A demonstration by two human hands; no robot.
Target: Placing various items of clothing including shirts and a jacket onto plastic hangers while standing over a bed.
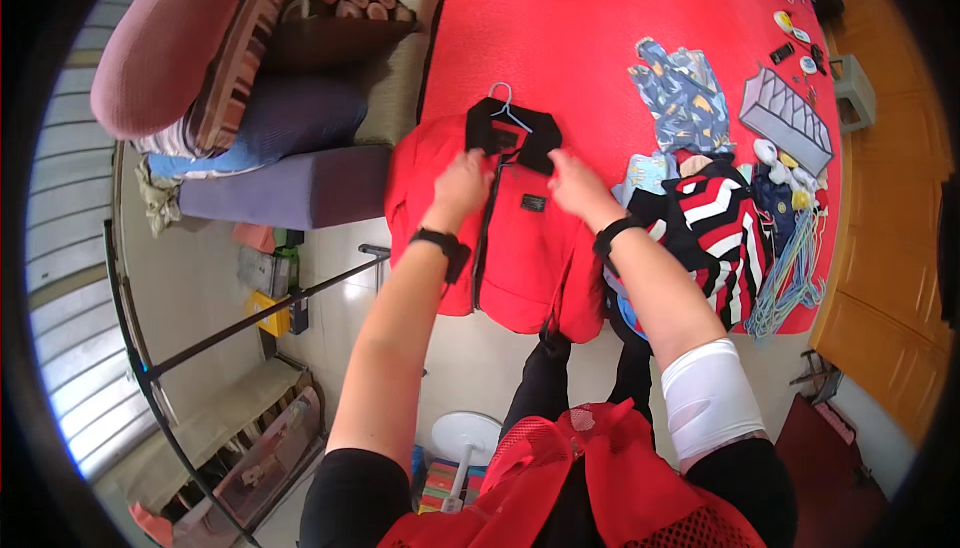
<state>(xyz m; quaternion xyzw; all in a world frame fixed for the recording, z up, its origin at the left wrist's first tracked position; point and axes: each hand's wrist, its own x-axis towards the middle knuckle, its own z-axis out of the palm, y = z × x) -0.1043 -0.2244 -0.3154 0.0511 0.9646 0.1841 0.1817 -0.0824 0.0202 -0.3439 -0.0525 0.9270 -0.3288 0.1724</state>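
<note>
A red jacket (517, 248) with a black collar (536, 132) lies spread at the front edge of the red bed cover, its hem hanging over. A light blue wire hanger (504, 102) sits in the neck, its hook pointing away from me above the collar. My left hand (463, 184) grips the jacket's front by the left side of the collar. On the other side, my right hand (577, 186) pinches the collar's right edge. A dark zip runs down between the hands, and a small black patch (533, 203) shows on the chest.
Right of the jacket lie a striped garment (712, 210), patterned blue clothing (682, 98), a bundle of hangers (787, 278) and a grey divided organizer (787, 120). Cushions (270, 120) are piled at left. A black metal rack (262, 315) stands lower left, near a white round stand (465, 435).
</note>
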